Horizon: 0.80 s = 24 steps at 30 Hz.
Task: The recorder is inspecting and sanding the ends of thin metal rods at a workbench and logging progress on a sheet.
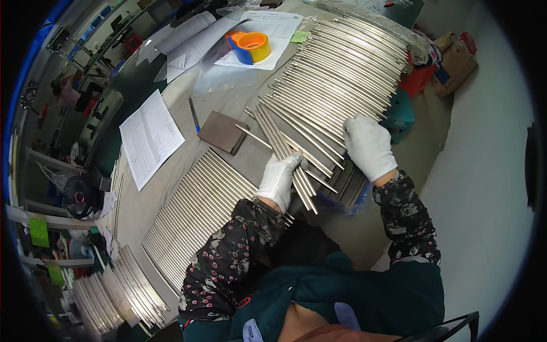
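Observation:
My left hand (278, 178), in a white glove, is closed around a small bundle of slim metal rods (283, 149), which slants over the table's near edge. My right hand (367, 145), gloved too, has its fingers curled at the right ends of a wide row of shiny metal rods (342, 62); what it grips, if anything, is hidden. Between the hands, a few loose rods (305, 132) lie askew. Left of my left hand spreads a second row of rods (196, 205), side by side on the table.
A brown block (222, 132) and a pen (194, 115) lie mid-table. Printed sheets (151, 139) and an orange, yellow and blue tape roll (249, 47) are farther off. More rods (117, 288) are stacked lower left. Dark strips in blue plastic (347, 185) sit below the table edge.

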Available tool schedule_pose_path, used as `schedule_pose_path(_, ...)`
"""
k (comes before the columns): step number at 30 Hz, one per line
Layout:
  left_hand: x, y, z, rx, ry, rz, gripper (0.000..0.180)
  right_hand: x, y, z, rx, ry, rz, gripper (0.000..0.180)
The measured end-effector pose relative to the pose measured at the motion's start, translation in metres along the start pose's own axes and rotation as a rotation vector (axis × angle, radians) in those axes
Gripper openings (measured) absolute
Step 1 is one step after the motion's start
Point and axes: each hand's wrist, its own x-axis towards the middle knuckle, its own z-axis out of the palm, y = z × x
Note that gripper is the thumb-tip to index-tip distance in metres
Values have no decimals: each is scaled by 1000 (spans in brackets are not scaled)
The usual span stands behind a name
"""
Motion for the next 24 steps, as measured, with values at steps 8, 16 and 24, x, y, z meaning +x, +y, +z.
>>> schedule_pose_path(8, -3, 4, 2, 52, 13, -26, 16, 14, -2, 0, -42, -257, 94, 6)
schedule_pose_path(16, -1, 1, 5, 37, -4, 56, 12, 26, -8, -8, -9, -410, 154, 12)
schedule_pose_path(24, -4, 8, 2, 145, 12, -63, 33, -4, -43, -35, 387, -241, 109, 29)
